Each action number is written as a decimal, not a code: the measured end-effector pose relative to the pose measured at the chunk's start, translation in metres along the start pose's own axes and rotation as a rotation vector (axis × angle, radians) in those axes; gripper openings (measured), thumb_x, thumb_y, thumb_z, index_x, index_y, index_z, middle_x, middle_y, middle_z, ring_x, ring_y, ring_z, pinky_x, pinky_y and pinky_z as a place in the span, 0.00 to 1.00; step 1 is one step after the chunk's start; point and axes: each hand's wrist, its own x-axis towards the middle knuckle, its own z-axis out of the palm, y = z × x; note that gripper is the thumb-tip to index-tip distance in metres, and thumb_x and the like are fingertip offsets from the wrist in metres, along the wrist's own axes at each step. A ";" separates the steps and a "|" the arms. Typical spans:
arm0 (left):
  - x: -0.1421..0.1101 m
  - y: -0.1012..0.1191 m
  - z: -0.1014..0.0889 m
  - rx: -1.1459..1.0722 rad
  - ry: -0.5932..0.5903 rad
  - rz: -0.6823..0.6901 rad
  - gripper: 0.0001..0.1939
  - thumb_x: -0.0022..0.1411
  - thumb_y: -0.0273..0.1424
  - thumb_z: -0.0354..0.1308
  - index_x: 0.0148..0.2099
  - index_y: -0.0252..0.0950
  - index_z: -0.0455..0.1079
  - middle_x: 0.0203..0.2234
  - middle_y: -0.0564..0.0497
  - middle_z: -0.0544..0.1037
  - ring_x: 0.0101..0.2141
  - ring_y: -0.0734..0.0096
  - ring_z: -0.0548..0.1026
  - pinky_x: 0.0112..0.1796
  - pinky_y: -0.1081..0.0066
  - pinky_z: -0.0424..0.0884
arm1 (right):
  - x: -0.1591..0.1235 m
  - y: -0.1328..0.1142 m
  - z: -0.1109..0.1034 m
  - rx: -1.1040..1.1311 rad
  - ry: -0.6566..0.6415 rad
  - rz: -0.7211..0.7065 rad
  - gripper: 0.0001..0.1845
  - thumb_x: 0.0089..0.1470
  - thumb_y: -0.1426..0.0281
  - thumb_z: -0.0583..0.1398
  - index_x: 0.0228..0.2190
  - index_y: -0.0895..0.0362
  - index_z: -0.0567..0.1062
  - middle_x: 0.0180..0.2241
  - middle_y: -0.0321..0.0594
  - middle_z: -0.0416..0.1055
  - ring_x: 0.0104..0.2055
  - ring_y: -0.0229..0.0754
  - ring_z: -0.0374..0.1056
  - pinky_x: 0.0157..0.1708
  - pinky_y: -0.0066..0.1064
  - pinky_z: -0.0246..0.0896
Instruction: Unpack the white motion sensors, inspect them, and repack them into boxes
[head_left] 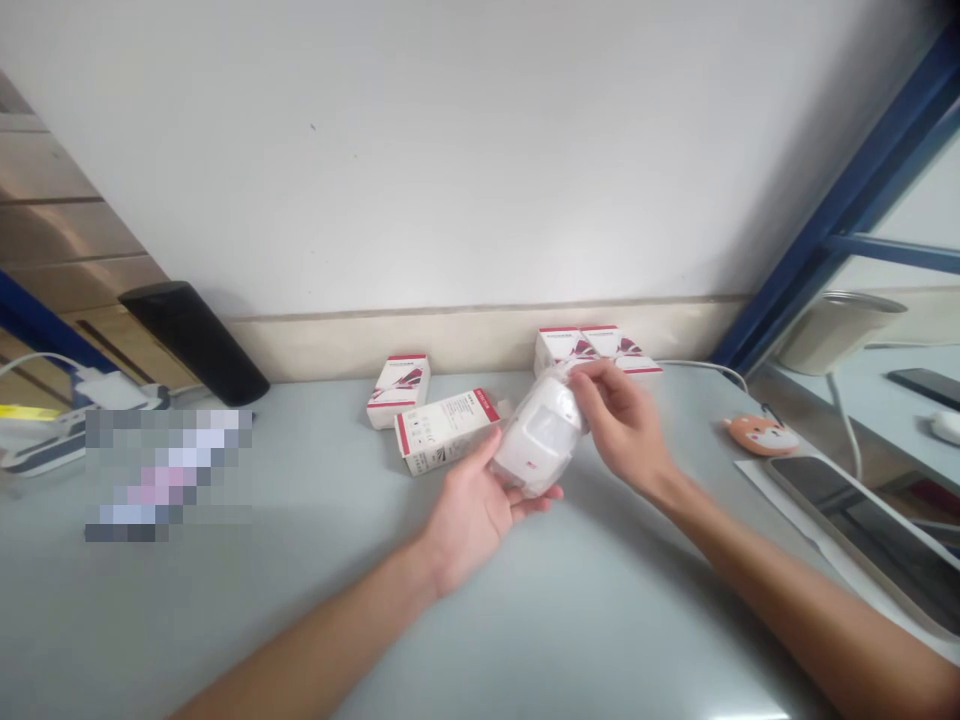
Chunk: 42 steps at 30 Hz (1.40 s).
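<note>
Wrapped in a clear plastic bag, a white motion detector (546, 440) is held above the table, tilted, its curved lens facing me. My left hand (480, 505) cradles it from the left and below, thumb along its side and fingertips showing under its lower edge. At the upper right of the detector, my right hand (619, 415) pinches the plastic bag (562, 375) between thumb and fingers. Just behind my left hand lies a white and red carton (450, 425) on its side, its right end partly hidden by the detector.
Behind stand a small white and red box (399, 388) and two similar boxes (600, 345) near the wall. At left are a black cylindrical object (196, 340), a power strip (86, 430) and a blurred-out item (161, 480). Right, an orange animal-shaped item (761, 436) and a phone-like slab (862, 530).
</note>
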 end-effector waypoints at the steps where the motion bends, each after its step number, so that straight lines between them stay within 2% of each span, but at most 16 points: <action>1: 0.000 0.000 0.000 -0.001 -0.006 -0.009 0.26 0.73 0.48 0.57 0.62 0.35 0.73 0.49 0.39 0.83 0.39 0.56 0.83 0.45 0.61 0.74 | 0.000 -0.003 -0.003 -0.056 -0.039 -0.051 0.15 0.68 0.56 0.60 0.35 0.53 0.76 0.31 0.37 0.74 0.30 0.39 0.67 0.28 0.29 0.64; 4: -0.001 0.000 -0.001 -0.001 -0.060 -0.042 0.27 0.74 0.50 0.55 0.61 0.35 0.74 0.46 0.40 0.83 0.36 0.58 0.82 0.42 0.61 0.73 | -0.002 -0.013 -0.011 -0.195 -0.078 -0.173 0.14 0.70 0.59 0.59 0.34 0.53 0.76 0.28 0.36 0.73 0.28 0.38 0.67 0.25 0.28 0.62; 8: -0.002 0.000 -0.003 0.051 -0.113 -0.067 0.29 0.74 0.52 0.54 0.63 0.36 0.73 0.47 0.40 0.83 0.35 0.57 0.82 0.42 0.59 0.73 | -0.004 -0.021 -0.013 -0.322 -0.015 -0.321 0.10 0.69 0.62 0.59 0.35 0.52 0.76 0.27 0.35 0.75 0.26 0.38 0.68 0.24 0.28 0.63; 14: -0.002 0.001 -0.003 0.125 -0.148 -0.077 0.34 0.75 0.54 0.50 0.67 0.33 0.69 0.48 0.35 0.82 0.35 0.57 0.82 0.40 0.62 0.71 | -0.004 -0.018 -0.011 -0.362 0.117 -0.347 0.10 0.70 0.62 0.58 0.37 0.50 0.78 0.29 0.37 0.79 0.28 0.40 0.75 0.28 0.30 0.69; 20: -0.001 0.001 0.000 0.161 -0.130 -0.086 0.34 0.76 0.54 0.47 0.68 0.35 0.69 0.51 0.35 0.81 0.37 0.56 0.84 0.43 0.61 0.72 | -0.003 -0.014 -0.013 -0.537 0.265 -0.488 0.10 0.71 0.64 0.58 0.39 0.50 0.79 0.27 0.37 0.80 0.27 0.40 0.75 0.28 0.31 0.67; 23: -0.001 0.001 0.002 0.188 -0.128 -0.118 0.31 0.76 0.53 0.50 0.65 0.35 0.72 0.54 0.35 0.80 0.41 0.52 0.85 0.45 0.59 0.73 | -0.002 -0.009 -0.016 -0.589 0.369 -0.486 0.12 0.72 0.62 0.56 0.42 0.51 0.79 0.30 0.39 0.80 0.28 0.41 0.75 0.30 0.33 0.68; 28: -0.002 0.000 0.000 0.188 -0.116 -0.077 0.23 0.74 0.45 0.59 0.63 0.38 0.72 0.53 0.38 0.80 0.38 0.57 0.84 0.44 0.59 0.72 | 0.012 -0.002 -0.030 -0.605 0.553 -0.466 0.16 0.72 0.59 0.55 0.43 0.54 0.79 0.33 0.42 0.79 0.31 0.43 0.75 0.36 0.36 0.70; 31: -0.003 0.001 -0.003 0.136 -0.128 -0.048 0.23 0.72 0.40 0.61 0.65 0.41 0.70 0.53 0.40 0.79 0.39 0.55 0.83 0.43 0.58 0.72 | 0.026 0.001 -0.044 -0.535 0.675 -0.438 0.15 0.72 0.60 0.56 0.43 0.54 0.79 0.32 0.41 0.78 0.29 0.43 0.73 0.34 0.36 0.68; 33: -0.003 0.002 -0.004 0.074 -0.130 -0.044 0.22 0.70 0.35 0.61 0.64 0.40 0.71 0.51 0.41 0.79 0.39 0.54 0.82 0.43 0.57 0.72 | 0.032 0.005 -0.050 -0.476 0.700 -0.394 0.14 0.72 0.59 0.57 0.42 0.53 0.79 0.30 0.41 0.76 0.27 0.43 0.70 0.31 0.35 0.65; 35: -0.003 0.002 -0.005 0.013 -0.112 -0.045 0.21 0.68 0.35 0.59 0.61 0.37 0.72 0.48 0.41 0.80 0.39 0.54 0.81 0.42 0.58 0.71 | 0.035 0.010 -0.053 -0.456 0.669 -0.341 0.13 0.70 0.59 0.59 0.40 0.53 0.79 0.29 0.41 0.76 0.26 0.42 0.68 0.29 0.35 0.62; 37: -0.003 0.001 -0.004 -0.012 -0.099 -0.043 0.21 0.70 0.37 0.56 0.60 0.34 0.72 0.47 0.38 0.81 0.39 0.53 0.80 0.42 0.59 0.69 | 0.033 0.015 -0.052 -0.488 0.558 -0.310 0.13 0.69 0.60 0.60 0.38 0.54 0.79 0.29 0.41 0.76 0.25 0.41 0.67 0.27 0.34 0.60; 42: -0.001 0.001 -0.002 0.014 -0.069 -0.043 0.23 0.69 0.37 0.52 0.60 0.30 0.71 0.47 0.32 0.82 0.38 0.52 0.80 0.43 0.59 0.68 | 0.018 0.019 -0.042 -0.703 0.057 -0.429 0.07 0.66 0.64 0.61 0.38 0.52 0.79 0.24 0.33 0.74 0.23 0.37 0.66 0.27 0.31 0.57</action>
